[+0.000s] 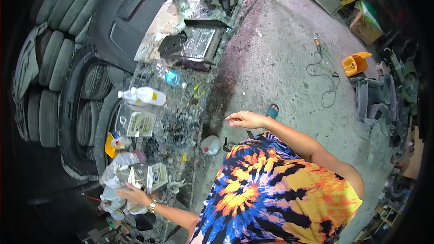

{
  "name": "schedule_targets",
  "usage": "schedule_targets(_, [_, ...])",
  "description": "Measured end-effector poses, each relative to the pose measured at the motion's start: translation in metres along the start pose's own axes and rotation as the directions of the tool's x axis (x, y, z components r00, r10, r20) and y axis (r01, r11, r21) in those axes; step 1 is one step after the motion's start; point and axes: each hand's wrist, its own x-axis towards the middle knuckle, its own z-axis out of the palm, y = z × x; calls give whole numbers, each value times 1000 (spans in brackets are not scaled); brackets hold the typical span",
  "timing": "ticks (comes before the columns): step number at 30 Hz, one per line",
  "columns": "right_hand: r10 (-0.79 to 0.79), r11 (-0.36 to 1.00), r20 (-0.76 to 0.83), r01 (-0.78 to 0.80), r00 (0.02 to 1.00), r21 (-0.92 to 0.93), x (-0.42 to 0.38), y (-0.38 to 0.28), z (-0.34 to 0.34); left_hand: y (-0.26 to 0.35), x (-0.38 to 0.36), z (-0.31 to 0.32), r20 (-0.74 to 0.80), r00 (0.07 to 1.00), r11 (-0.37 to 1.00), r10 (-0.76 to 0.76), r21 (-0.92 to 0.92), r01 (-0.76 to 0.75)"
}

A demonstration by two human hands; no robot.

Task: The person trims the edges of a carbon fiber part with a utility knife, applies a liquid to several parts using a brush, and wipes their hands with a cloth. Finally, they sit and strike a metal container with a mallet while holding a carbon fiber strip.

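Note:
My left hand (pixel 133 195), with a gold watch on the wrist, has its fingers stretched out at the edge of a heap of clear plastic bags (pixel 118 171) and bottles at the lower left. It touches or hovers just over them; which of the two I cannot tell. Beside it lie a crumpled white paper (pixel 134 177) and a packet with a printed label (pixel 157 176). Out over the floor, my right hand (pixel 244 119) hangs in the air, palm down, holding nothing, its fingers extended. A round plastic jug with a red cap (pixel 211 145) is nearest to it.
The cluttered workbench (pixel 192 108) carries white bottles (pixel 147 96), a water bottle (pixel 171 77) and a black-framed metal box (pixel 199 44). Tyres (pixel 52 58) are stacked at left. On the floor lie a corded tool (pixel 317 43) and a yellow container (pixel 355 64); car parts line the right.

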Motion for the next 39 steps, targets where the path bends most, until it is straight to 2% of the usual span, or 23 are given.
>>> schedule_targets(1, [-54, 998, -32, 53, 998, -29, 0, -3, -15, 23, -1, -15, -74, 997, 999, -21, -46, 17])
schedule_targets(2, [3, 1000, -32, -3, 999, 3, -3, -3, -32, 54, -7, -22, -63, 998, 955, 7, -297, -26])
schedule_targets(3, [-10, 1000, -2, 10, 1000, -8, -6, -3, -50, 103, -16, -25, -68, 997, 848, 26, -527, -58])
schedule_targets(5, [-55, 998, -102, 59, 993, 32, -10, -4, -86, 185, -46, -7, 151, 980, 506, 125, -860, 68])
schedule_targets(6, [-83, 994, -147, 93, 986, 60, -11, -1, -101, 267, -69, -14, 383, 922, 243, 63, -901, 358])
schedule_targets(7, [-78, 995, -90, 82, 993, 49, -8, -34, -112, 319, -79, -36, 446, 846, 194, 292, -894, 404])
schedule_targets(9, [-81, 996, -140, 84, 987, 20, -19, -46, -147, 395, -123, -14, 468, 610, 283, 639, -881, 379])
schedule_targets(11, [-72, 997, -64, 73, 995, 17, -28, -42, -173, 448, -156, -7, 508, 473, 349, 720, -854, 386])
schedule_targets(13, [-13, 1000, -49, 13, 999, 1, -37, -36, -202, 474, -177, 3, 594, 419, 383, 687, -785, 486])
schedule_targets(15, [10, 999, -28, -9, 1000, 32, -44, -10, -223, 480, -190, 31, 631, 422, 335, 651, -737, 586])
schedule_targets(17, [93, 994, -48, -90, 994, 62, -51, 16, -241, 484, -184, 49, 740, 500, 322, 450, -657, 682])
schedule_targets(19, [140, 982, -24, -136, 990, 130, -53, 34, -256, 484, -171, 81, 812, 538, 183, 228, -578, 795])
schedule_targets(21, [186, 977, 0, -184, 983, 108, -51, 64, -271, 484, -155, 117, 834, 532, 119, 147, -549, 827])
schedule_targets(23, [224, 966, -50, -215, 973, 143, -42, 73, -294, 504, -133, 130, 890, 451, 208, 69, -455, 866])
schedule_targets(25, [258, 963, -8, -257, 966, -83, -31, 61, -323, 513, -118, 153, 934, 331, 170, 136, -351, 921])
schedule_targets(27, [308, 947, -82, -314, 948, -73, -19, 62, -353, 523, -110, 170, 967, 255, 142, 18, -255, 956])
schedule_targets(29, [346, 932, -124, -356, 930, -71, -11, 72, -384, 521, -107, 191, 968, 204, 78, 143, -216, 973])
schedule_targets(31, [277, 954, -195, -293, 941, -60, -4, 88, -412, 526, -112, 197, 967, 246, -7, 64, -246, 969])
schedule_targets(32, [261, 943, -225, -298, 939, -146, 0, 97, -428, 527, -112, 194, 968, 238, 18, 82, -240, 971])
schedule_targets(33, [267, 942, -242, -305, 933, -139, 5, 102, -441, 532, -109, 189, 968, 230, 46, 100, -235, 971])
schedule_targets(34, [303, 935, -277, -341, 912, -100, 7, 107, -452, 544, -107, 181, 980, 200, 51, 21, -201, 978])
schedule_targets(37, [312, 938, -316, -344, 896, -48, 14, 128, -481, 553, -116, 192, 965, 250, -101, -73, -257, 961])
schedule_targets(39, [403, 910, -272, -413, 874, 20, 25, 127, -494, 544, -125, 206, 944, 329, -155, -28, -329, 931])
